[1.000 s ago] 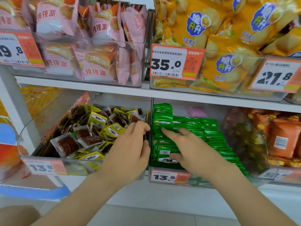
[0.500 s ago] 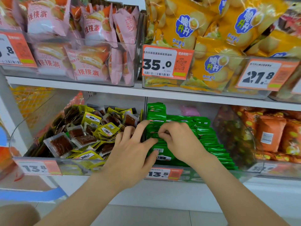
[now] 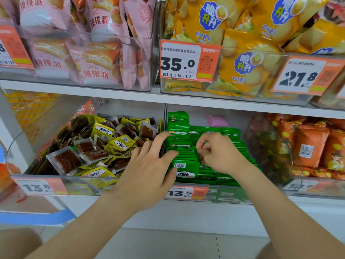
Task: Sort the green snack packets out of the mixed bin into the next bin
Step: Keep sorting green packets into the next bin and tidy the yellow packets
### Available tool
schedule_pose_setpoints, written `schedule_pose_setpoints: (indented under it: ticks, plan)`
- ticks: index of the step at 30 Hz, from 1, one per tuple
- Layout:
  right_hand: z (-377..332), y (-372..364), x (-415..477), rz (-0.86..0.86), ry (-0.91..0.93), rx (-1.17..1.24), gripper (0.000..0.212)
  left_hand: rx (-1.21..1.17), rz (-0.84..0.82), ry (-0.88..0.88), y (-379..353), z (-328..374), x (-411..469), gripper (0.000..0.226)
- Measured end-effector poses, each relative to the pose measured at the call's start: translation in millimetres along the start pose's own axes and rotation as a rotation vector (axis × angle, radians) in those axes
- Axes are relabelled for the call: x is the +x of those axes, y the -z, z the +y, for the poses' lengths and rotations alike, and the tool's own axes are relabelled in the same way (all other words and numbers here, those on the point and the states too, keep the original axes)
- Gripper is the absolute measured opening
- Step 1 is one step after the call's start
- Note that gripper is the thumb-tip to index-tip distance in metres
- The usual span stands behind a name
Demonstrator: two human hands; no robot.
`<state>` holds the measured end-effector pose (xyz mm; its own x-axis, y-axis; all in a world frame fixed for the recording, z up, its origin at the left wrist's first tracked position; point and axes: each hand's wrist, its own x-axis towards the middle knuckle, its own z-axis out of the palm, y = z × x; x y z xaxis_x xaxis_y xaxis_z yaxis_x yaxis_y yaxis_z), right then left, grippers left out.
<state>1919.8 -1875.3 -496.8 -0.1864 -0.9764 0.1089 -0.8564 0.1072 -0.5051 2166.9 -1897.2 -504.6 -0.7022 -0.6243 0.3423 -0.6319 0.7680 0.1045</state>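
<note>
Left hand (image 3: 147,171), fingers straight and spread, rests on the front green snack packets (image 3: 214,174); right hand (image 3: 222,156) pinches one packet's edge between thumb and curled fingers. Packets: flat, rectangular, glossy green film, white barcode panels, stacked in rows inside clear plastic bin (image 3: 224,198). Mixed bin (image 3: 84,186) just left: crinkled yellow and transparent crimp-edged sachets (image 3: 121,143).

The green packets (image 3: 184,166) are glossy plastic film with crimped, saw-toothed ends. The mixed bin (image 3: 80,184) and the next bin (image 3: 233,197) are clear hard plastic, smooth and reflective along their front edges. The yellow packets (image 3: 122,143) in the mixed bin are shiny film too (some packets there are see-through). The price tags (image 3: 179,62) look like matt paper. The shelf (image 3: 112,94) is smooth and white.
</note>
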Motion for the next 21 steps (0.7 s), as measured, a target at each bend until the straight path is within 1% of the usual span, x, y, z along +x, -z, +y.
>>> schedule_pose_setpoints:
  ticks: [3,5,8,9,10,12,14,15,17,18,21]
  plan:
    - [-3.1,-0.9,-2.6,-0.051,0.128,-0.040,0.022,0.044,-0.012,0.022,2.1,1.4,1.4,0.054]
    - [-8.7,-2.2,-4.2,-0.029,0.214,-0.075,0.019,0.146,-0.022,0.018,5.1,2.8,6.0,0.060]
    - [-17.1,0.4,-2.2,0.112,0.213,-0.062,0.012,0.276,-0.033,-0.032,12.1,4.0,17.2,0.064]
    - [-18.6,2.1,-2.5,0.138,0.191,-0.032,0.011,0.297,-0.044,-0.034,14.5,4.0,20.3,0.063]
    - [-19.0,3.1,-3.3,0.129,0.165,-0.003,0.011,0.308,-0.059,-0.024,16.7,4.1,22.4,0.061]
    - [-17.2,2.4,-6.6,0.013,0.115,-0.006,0.017,0.324,-0.091,-0.003,16.9,5.1,23.1,0.051]
    - [-16.8,1.0,-9.1,-0.097,0.076,-0.049,0.032,0.326,-0.091,0.006,12.2,4.2,20.9,0.047]
    - [-17.7,2.7,-9.2,-0.106,0.047,-0.046,0.037,0.318,-0.082,0.008,10.4,3.5,20.3,0.047]
    - [-21.2,10.5,-11.8,-0.090,-0.004,-0.011,0.037,0.292,-0.057,0.009,8.6,1.9,20.0,0.046]
    - [-22.7,14.0,-14.6,-0.114,-0.017,-0.010,0.040,0.274,-0.043,0.012,7.8,1.7,19.0,0.046]
    - [-32.1,11.4,-25.5,-0.279,-0.006,-0.014,0.056,0.150,0.023,0.018,1.8,1.4,12.1,0.047]
